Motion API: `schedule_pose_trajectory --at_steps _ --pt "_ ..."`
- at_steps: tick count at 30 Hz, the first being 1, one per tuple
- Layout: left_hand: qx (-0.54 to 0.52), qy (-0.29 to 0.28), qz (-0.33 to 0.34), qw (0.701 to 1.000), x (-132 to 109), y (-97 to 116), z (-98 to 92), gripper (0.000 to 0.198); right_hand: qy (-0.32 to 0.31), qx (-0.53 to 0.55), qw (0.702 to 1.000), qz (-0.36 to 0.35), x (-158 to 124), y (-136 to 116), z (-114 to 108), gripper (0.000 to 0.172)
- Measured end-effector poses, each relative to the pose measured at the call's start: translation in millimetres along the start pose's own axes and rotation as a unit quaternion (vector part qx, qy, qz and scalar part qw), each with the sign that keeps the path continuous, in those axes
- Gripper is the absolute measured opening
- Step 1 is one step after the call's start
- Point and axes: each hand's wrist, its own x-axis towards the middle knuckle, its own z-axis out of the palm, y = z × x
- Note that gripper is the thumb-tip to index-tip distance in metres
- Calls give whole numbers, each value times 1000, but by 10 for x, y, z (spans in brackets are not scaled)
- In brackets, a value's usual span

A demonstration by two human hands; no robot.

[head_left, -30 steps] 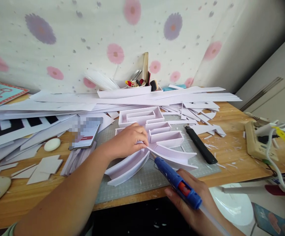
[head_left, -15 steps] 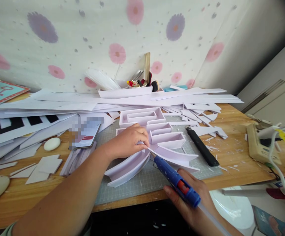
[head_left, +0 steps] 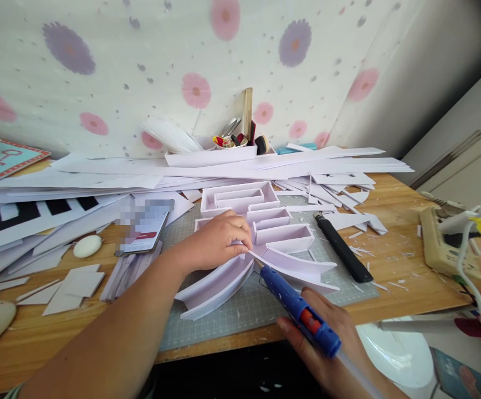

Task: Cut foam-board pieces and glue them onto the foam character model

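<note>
A white foam-board model (head_left: 265, 233) of box frames and curved troughs lies on a grey cutting mat (head_left: 261, 299). My left hand (head_left: 218, 239) is closed, pinching a curved trough piece of the model near its middle. My right hand (head_left: 327, 338) grips a blue hot glue gun (head_left: 296, 306) at the mat's front edge. The gun's nozzle touches the model just right of my left fingertips. A clear glue stick juts from the gun's rear.
A black utility knife (head_left: 342, 254) lies right of the model. White board sheets (head_left: 141, 177) pile up behind and to the left, with a tool holder (head_left: 236, 141) at the wall. A power strip (head_left: 444, 244) with cables sits at the right. A white egg-shaped object (head_left: 87, 245) and card scraps (head_left: 70, 282) lie left.
Almost nothing: both hands keep their hold and the glue gun's nozzle stays at the same joint. The view shifted slightly.
</note>
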Motion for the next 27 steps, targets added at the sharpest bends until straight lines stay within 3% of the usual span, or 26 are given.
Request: schedule_pose_trajectory --at_steps 17,27 --pt "5 -6 -3 1000 10 14 -8 12 10 -36 999 -20 7 -22 -21 29" --pt "1 -10 -5 1000 -2 23 -32 14 -33 -24 999 21 -39 -3 -14 28"
